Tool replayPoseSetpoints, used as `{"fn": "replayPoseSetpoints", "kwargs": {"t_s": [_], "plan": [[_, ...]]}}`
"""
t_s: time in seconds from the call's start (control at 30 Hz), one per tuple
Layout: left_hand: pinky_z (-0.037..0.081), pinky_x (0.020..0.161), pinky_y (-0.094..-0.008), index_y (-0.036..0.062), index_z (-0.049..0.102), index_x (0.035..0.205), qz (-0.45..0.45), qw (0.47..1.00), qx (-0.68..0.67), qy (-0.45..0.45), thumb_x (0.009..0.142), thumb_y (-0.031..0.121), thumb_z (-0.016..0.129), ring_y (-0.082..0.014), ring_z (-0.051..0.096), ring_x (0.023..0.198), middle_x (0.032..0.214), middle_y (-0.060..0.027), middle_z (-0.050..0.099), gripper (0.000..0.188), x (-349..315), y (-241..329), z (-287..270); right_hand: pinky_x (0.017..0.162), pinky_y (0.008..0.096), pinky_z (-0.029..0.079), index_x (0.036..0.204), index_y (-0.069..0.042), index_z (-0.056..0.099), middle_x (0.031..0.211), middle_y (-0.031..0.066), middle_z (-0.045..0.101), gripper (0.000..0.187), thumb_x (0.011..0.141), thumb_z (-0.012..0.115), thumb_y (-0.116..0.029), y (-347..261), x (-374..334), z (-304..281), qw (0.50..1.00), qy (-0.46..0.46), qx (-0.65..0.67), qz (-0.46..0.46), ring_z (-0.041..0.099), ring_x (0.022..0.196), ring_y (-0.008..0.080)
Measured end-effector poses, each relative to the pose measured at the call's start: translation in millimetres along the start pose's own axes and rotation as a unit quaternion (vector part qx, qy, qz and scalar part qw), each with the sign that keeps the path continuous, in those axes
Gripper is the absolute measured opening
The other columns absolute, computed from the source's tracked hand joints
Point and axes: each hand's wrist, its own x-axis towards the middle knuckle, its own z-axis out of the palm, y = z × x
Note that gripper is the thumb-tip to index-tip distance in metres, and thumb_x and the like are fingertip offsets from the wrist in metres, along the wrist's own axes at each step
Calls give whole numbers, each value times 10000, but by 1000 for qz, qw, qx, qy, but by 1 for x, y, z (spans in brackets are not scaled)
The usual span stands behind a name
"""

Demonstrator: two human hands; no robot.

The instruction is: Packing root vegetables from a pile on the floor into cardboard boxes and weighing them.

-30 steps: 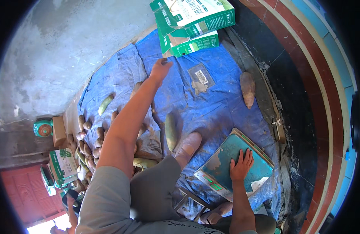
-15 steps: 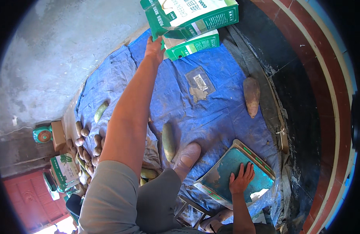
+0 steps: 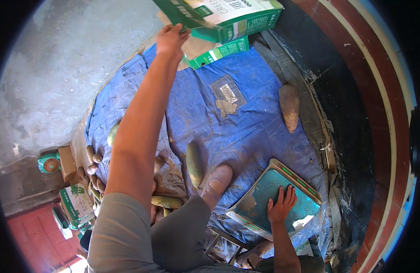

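My left hand reaches far ahead and is closed on the flap of a green-and-white cardboard box. A second green cardboard box, lower down, shows beneath it, partly hidden. My right hand lies flat, fingers a little apart, on the worn teal top of a low, flat platform that looks like a scale. A long green radish lies left of my foot. A larger brownish root rests at the right side of the blue tarp.
Several roots are piled at the left, partly behind my left arm. Beyond them stand another green-and-white box and a small teal device. A clear plastic sheet lies on the tarp. A dark wall edge curves along the right.
My left hand has moved slightly left and farther ahead, and the upper box's flap has shifted with it. My right hand stays on the platform. The view has shifted a little.
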Motion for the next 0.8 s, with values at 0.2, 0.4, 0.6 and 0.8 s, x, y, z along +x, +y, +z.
{"fn": "replayPoseSetpoints", "kwargs": {"t_s": [0.2, 0.4, 0.6, 0.8], "plan": [[458, 780, -266, -28, 583, 1035, 229, 961, 156, -11, 898, 141, 537, -136, 581, 855, 951, -74, 620, 223, -116, 68, -63, 1035, 574, 194, 1271, -57, 446, 1380, 229, 333, 542, 830, 539, -358, -3, 1, -3, 1000, 1, 19, 6, 261, 1297, 419], [389, 692, -233, -21, 588, 992, 301, 897, 323, 1, 912, 118, 502, -83, 473, 763, 859, -19, 562, 182, -213, 99, -104, 1031, 569, 204, 1255, -56, 470, 1374, 225, 338, 533, 815, 555, -344, -2, 1, -5, 1000, 6, 26, 12, 266, 1292, 415], [358, 690, -254, -8, 558, 909, 263, 839, 454, -144, 877, 65, 516, -128, 445, 726, 782, -34, 501, 90, -271, 87, -139, 1038, 557, 198, 1261, -51, 462, 1376, 230, 334, 539, 806, 559, -325, -4, 2, -5, 999, -1, 27, 19, 265, 1291, 414], [396, 730, -241, 22, 581, 924, 103, 897, 407, -140, 845, 4, 570, -101, 477, 793, 848, -13, 538, 82, -293, 65, -189, 1032, 557, 210, 1245, -59, 482, 1365, 222, 348, 530, 795, 579, -322, -3, 1, -8, 999, 6, 26, 18, 277, 1284, 405]]}}
